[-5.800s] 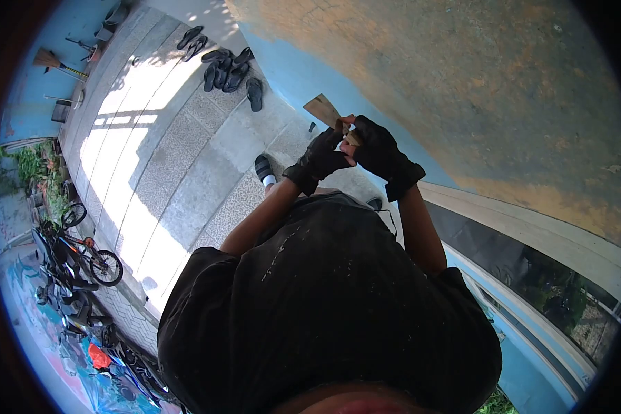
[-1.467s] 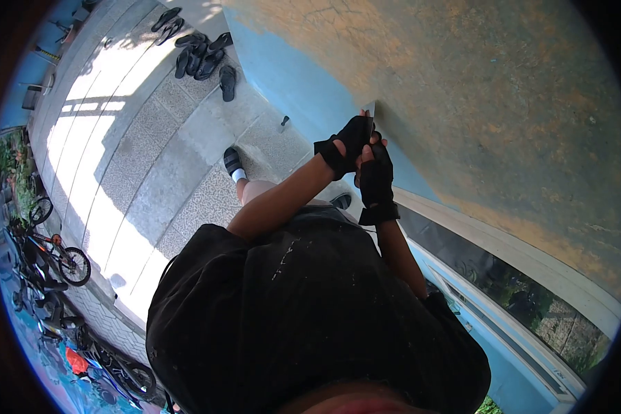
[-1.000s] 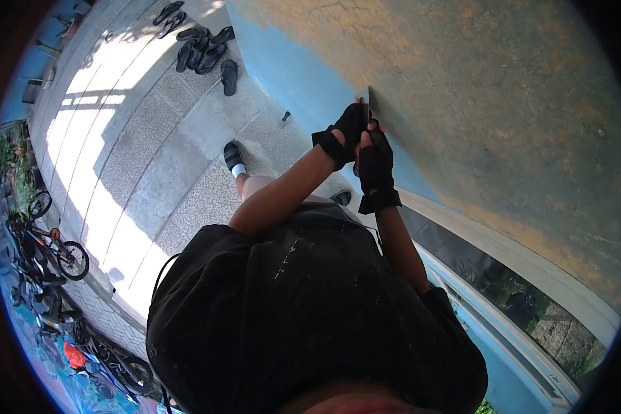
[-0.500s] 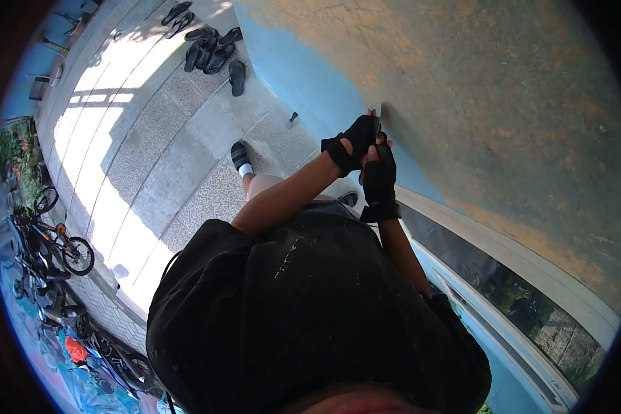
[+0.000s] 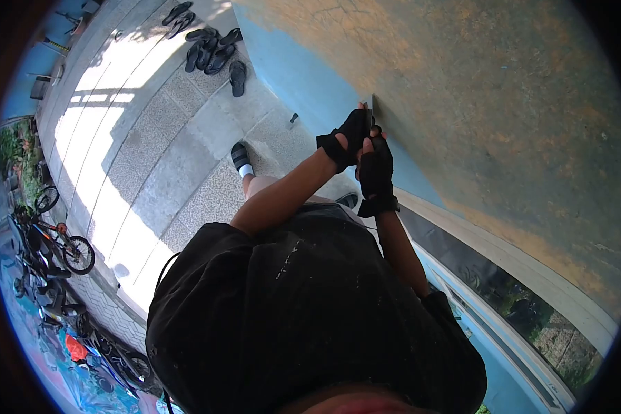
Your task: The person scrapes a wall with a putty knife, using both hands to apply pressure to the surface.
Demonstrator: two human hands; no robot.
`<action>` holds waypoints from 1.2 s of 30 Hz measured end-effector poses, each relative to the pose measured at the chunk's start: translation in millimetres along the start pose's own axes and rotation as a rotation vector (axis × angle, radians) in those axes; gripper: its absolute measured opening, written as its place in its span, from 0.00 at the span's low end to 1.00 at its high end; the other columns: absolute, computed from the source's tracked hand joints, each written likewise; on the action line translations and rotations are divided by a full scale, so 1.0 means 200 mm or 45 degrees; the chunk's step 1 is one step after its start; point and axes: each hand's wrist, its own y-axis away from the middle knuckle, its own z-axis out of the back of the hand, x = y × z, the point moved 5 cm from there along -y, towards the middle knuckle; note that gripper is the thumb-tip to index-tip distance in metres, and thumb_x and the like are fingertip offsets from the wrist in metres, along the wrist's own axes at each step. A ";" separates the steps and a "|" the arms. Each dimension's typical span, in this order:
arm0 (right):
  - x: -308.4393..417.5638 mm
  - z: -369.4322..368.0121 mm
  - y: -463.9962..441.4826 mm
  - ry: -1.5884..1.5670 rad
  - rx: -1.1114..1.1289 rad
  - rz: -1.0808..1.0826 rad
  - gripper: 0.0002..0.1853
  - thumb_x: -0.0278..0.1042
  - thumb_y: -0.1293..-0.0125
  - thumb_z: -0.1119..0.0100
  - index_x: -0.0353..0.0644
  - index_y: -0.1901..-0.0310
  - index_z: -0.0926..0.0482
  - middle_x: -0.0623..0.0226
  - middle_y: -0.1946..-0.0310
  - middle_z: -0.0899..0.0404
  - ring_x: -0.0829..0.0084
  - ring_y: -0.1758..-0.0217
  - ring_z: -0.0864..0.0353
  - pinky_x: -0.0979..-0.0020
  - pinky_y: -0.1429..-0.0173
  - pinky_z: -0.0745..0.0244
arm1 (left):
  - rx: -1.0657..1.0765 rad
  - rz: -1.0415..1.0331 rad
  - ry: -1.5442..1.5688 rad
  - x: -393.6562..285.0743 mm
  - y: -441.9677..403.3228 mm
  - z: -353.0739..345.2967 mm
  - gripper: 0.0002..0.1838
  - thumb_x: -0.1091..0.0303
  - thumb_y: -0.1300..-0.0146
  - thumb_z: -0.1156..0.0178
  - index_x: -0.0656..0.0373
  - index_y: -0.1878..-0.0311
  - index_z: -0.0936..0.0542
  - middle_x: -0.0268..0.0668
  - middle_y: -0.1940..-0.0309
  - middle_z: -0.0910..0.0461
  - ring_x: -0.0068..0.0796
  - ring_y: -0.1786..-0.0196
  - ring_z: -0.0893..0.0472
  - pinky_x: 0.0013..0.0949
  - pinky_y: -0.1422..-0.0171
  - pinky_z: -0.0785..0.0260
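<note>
**Hands together, right up at the wall (image 5: pixel 497 103)**

And there it is, filling the right side for you: rough brown patches, with blue paint low down on the left. Left of it runs your tiled floor (image 5: pixel 217 127), sunlit in a broad strip. Your dark shirt (image 5: pixel 317 297) takes the near middle. Over on the left stand the bikes (image 5: pixel 52 297); at the far side, a scatter of black slippers (image 5: pixel 217 61).

Now to your hands, both in fingerless black gloves. Your right hand (image 5: pixel 377 162) is the nearer to your body, closed around the near end of the tool (image 5: pixel 370 110), whose handle it mostly hides. Your left hand (image 5: pixel 352 131) lies just to the left and farther out, fingers along the blade's left side; whether they clamp it or only press, I cannot tell.

Here's the key line: the blade points far, away from your right hand, its long axis running near to far beside the wall, seen almost edge-on. Whether its edge touches, I can't say.

Brands, labels? None readable; the pale streaks on your shirt make no words I can pick out.
</note>
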 end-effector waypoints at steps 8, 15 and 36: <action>-0.04 0.02 0.01 -0.302 -0.041 0.119 0.15 0.39 0.26 0.53 0.42 0.43 0.28 0.75 0.74 0.29 0.85 0.79 0.33 0.81 0.76 0.39 | 0.026 0.176 0.021 0.04 0.01 -0.04 0.29 0.33 0.31 0.58 0.49 0.73 0.31 0.32 0.78 0.31 0.37 0.59 0.23 0.42 0.56 0.27; 0.01 0.01 0.07 -0.139 -0.035 -0.050 0.12 0.35 0.26 0.54 0.37 0.51 0.26 0.69 0.70 0.27 0.78 0.70 0.29 0.74 0.64 0.31 | 0.012 0.122 -0.063 0.06 -0.02 0.02 0.29 0.32 0.32 0.57 0.48 0.75 0.34 0.30 0.79 0.34 0.35 0.57 0.25 0.39 0.54 0.30; 0.08 -0.12 -0.16 -0.195 0.163 -0.290 0.11 0.42 0.27 0.49 0.49 0.48 0.27 0.80 0.83 0.34 0.85 0.87 0.40 0.78 0.84 0.45 | -0.276 0.085 -0.064 -0.20 -0.06 0.01 0.31 0.31 0.31 0.70 0.48 0.65 0.29 0.34 0.78 0.29 0.35 0.68 0.27 0.43 0.61 0.30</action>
